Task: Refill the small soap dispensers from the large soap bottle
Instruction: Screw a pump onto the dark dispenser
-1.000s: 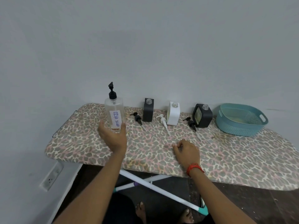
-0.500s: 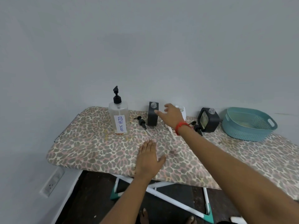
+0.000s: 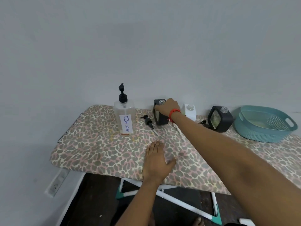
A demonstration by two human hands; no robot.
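Right hand (image 3: 167, 107) grips the uncapped black dispenser (image 3: 161, 119) beside a near-empty dish soap bottle (image 3: 124, 118); left hand (image 3: 156, 162) rests flat on the board (image 3: 91, 144).

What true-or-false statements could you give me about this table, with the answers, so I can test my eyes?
1. The right hand grips the top of the tall dark dispenser. True.
2. The large soap bottle has its pump taken off. False: its black pump sits on top.
3. The left hand holds a loose pump. False: it lies flat on the leopard-print board, holding nothing.
4. The white dispenser stands with no pump in its neck. True.
5. The teal basket stands between the bottle and the dispensers. False: it stands beyond the dispensers, at the right.
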